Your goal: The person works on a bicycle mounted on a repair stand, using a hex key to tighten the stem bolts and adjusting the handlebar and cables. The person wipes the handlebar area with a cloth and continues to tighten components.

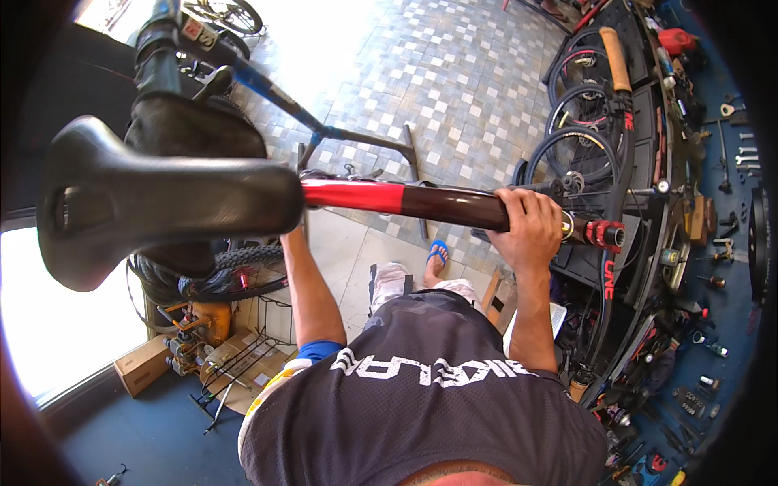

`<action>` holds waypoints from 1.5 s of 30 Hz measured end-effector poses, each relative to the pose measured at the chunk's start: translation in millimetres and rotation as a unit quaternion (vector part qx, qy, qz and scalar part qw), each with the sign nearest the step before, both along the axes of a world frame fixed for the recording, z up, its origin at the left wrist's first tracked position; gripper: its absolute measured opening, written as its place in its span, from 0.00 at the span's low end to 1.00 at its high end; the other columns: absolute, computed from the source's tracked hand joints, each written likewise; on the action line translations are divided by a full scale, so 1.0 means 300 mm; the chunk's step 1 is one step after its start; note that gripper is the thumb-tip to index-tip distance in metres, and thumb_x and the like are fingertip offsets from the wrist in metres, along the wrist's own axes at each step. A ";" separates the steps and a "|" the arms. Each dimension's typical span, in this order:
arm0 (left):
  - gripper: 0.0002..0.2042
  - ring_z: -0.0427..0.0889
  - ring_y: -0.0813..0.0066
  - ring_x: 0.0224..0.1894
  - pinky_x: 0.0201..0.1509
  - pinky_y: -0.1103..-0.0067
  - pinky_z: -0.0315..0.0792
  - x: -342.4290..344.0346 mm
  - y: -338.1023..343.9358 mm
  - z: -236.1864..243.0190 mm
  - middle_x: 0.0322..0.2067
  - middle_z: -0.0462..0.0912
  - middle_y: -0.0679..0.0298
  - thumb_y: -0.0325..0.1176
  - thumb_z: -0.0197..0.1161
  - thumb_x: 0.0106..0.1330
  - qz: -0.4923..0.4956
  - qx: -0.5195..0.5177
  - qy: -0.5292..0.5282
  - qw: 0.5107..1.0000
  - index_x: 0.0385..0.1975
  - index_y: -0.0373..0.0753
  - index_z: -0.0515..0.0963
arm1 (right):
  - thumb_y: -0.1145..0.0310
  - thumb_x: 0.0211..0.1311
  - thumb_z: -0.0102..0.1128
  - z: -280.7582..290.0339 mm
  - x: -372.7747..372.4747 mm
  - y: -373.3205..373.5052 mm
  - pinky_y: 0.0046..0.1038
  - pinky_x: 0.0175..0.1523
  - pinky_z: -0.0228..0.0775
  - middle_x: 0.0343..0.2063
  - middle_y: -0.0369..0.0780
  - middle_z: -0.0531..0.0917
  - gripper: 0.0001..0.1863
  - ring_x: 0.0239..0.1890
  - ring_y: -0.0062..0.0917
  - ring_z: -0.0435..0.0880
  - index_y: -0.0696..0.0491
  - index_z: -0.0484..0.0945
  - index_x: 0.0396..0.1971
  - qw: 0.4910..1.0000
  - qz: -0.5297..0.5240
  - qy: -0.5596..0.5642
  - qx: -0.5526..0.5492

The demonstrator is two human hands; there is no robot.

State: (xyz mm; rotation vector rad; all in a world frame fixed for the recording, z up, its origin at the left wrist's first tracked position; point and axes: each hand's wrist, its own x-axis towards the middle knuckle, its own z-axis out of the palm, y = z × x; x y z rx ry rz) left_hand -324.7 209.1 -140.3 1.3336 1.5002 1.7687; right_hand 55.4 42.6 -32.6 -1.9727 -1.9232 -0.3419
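Observation:
A bicycle with a black saddle [170, 194] and a red and black top tube [438, 202] stretches across the view, saddle at the left. My right hand [531, 227] is closed over the top tube near its front end. Just beyond it sits a red clamp-like stem part [604, 235], beside a black handlebar [622, 138] with a tan grip [614, 57]. My left forearm [314, 296] reaches up under the bicycle beside the saddle; the saddle and tube hide that hand and its fingers. A blue and dark work stand [284, 105] stands beyond the tube.
Several bicycle wheels [579, 150] line the right side by a dark bench. Hand tools hang on the blue wall [733, 219]. At lower left are a cardboard box [144, 366], an orange machine [209, 324] and knobbly tyres [235, 263]. My foot wears a blue sandal [438, 249].

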 end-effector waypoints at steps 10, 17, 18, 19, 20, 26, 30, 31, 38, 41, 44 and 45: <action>0.06 0.86 0.73 0.30 0.38 0.76 0.81 0.148 0.277 0.056 0.31 0.85 0.61 0.30 0.65 0.72 0.029 0.038 -0.022 0.999 0.39 0.33 0.79 | 0.57 0.41 0.82 -0.017 0.220 0.484 0.38 0.58 0.72 0.39 0.32 0.84 0.28 0.48 0.29 0.83 0.40 0.84 0.47 0.995 0.094 -0.027 0.030; 0.07 0.86 0.72 0.33 0.42 0.72 0.79 0.128 0.632 0.025 0.32 0.89 0.61 0.27 0.71 0.61 0.115 0.115 0.074 0.984 0.32 0.29 0.84 | 0.56 0.42 0.83 -0.007 0.297 1.030 0.38 0.57 0.74 0.40 0.34 0.86 0.27 0.48 0.32 0.85 0.41 0.86 0.46 0.982 0.179 -0.031 0.047; 0.08 0.86 0.72 0.34 0.42 0.73 0.79 0.123 0.688 0.017 0.33 0.90 0.61 0.27 0.73 0.60 0.137 0.103 0.082 0.982 0.34 0.30 0.85 | 0.56 0.42 0.82 -0.013 0.305 1.111 0.38 0.56 0.74 0.40 0.34 0.86 0.26 0.48 0.32 0.85 0.40 0.86 0.46 0.980 0.190 -0.033 0.055; 0.08 0.86 0.72 0.34 0.42 0.73 0.79 0.114 0.739 0.009 0.33 0.90 0.60 0.27 0.73 0.59 0.141 0.107 0.089 0.980 0.34 0.30 0.85 | 0.56 0.43 0.81 -0.017 0.311 1.192 0.38 0.56 0.74 0.40 0.34 0.87 0.25 0.48 0.32 0.85 0.40 0.86 0.45 0.977 0.202 -0.035 0.063; 0.08 0.86 0.72 0.34 0.42 0.73 0.79 0.115 0.784 0.013 0.33 0.90 0.60 0.27 0.73 0.59 0.148 0.110 0.094 0.978 0.35 0.30 0.85 | 0.56 0.45 0.79 -0.011 0.311 1.276 0.39 0.55 0.75 0.41 0.34 0.87 0.24 0.48 0.33 0.86 0.40 0.86 0.46 0.973 0.218 -0.041 0.071; 0.12 0.87 0.68 0.35 0.42 0.72 0.79 0.175 1.061 0.046 0.34 0.90 0.59 0.28 0.77 0.54 0.202 0.117 0.047 0.971 0.36 0.32 0.85 | 0.58 0.44 0.81 -0.001 0.291 1.751 0.40 0.58 0.74 0.43 0.34 0.86 0.26 0.51 0.33 0.85 0.40 0.84 0.47 0.964 0.260 -0.048 0.029; 0.18 0.86 0.74 0.37 0.43 0.73 0.78 0.178 1.208 0.104 0.36 0.89 0.60 0.28 0.75 0.55 0.172 0.075 0.088 0.978 0.46 0.33 0.81 | 0.61 0.45 0.80 0.011 0.276 2.053 0.41 0.60 0.70 0.44 0.33 0.85 0.26 0.53 0.34 0.82 0.40 0.82 0.48 0.955 0.290 -0.064 0.027; 0.18 0.85 0.75 0.36 0.43 0.73 0.78 0.193 1.242 0.121 0.36 0.89 0.61 0.28 0.74 0.55 0.173 0.085 0.068 0.979 0.47 0.33 0.81 | 0.62 0.46 0.79 0.012 0.259 2.120 0.41 0.60 0.70 0.44 0.33 0.85 0.25 0.53 0.34 0.82 0.41 0.82 0.47 0.950 0.301 -0.069 0.036; 0.12 0.77 0.79 0.30 0.37 0.75 0.76 0.268 1.528 0.155 0.27 0.83 0.63 0.29 0.74 0.52 0.184 0.073 -0.036 0.980 0.33 0.35 0.78 | 0.65 0.48 0.79 0.006 0.255 2.593 0.45 0.61 0.68 0.48 0.35 0.84 0.28 0.58 0.37 0.79 0.39 0.80 0.52 0.947 0.291 -0.134 -0.016; 0.13 0.76 0.77 0.28 0.35 0.74 0.74 0.286 1.623 0.138 0.24 0.81 0.61 0.30 0.75 0.52 0.217 0.084 -0.015 0.972 0.31 0.36 0.76 | 0.66 0.49 0.78 0.004 0.238 2.770 0.44 0.61 0.68 0.48 0.35 0.83 0.29 0.58 0.38 0.79 0.39 0.80 0.53 0.938 0.314 -0.143 -0.019; 0.14 0.79 0.70 0.26 0.35 0.71 0.74 0.309 1.701 0.132 0.24 0.81 0.59 0.30 0.75 0.52 0.239 0.071 -0.020 0.968 0.30 0.36 0.74 | 0.66 0.49 0.79 0.004 0.225 2.897 0.44 0.62 0.67 0.48 0.35 0.83 0.29 0.58 0.38 0.79 0.39 0.79 0.54 0.928 0.341 -0.148 -0.014; 0.14 0.79 0.67 0.26 0.35 0.70 0.74 0.311 1.736 0.136 0.25 0.81 0.58 0.30 0.75 0.52 0.254 0.070 -0.009 0.965 0.30 0.36 0.74 | 0.67 0.49 0.79 0.006 0.219 2.950 0.44 0.61 0.67 0.48 0.35 0.83 0.29 0.58 0.38 0.79 0.39 0.79 0.54 0.925 0.350 -0.147 -0.008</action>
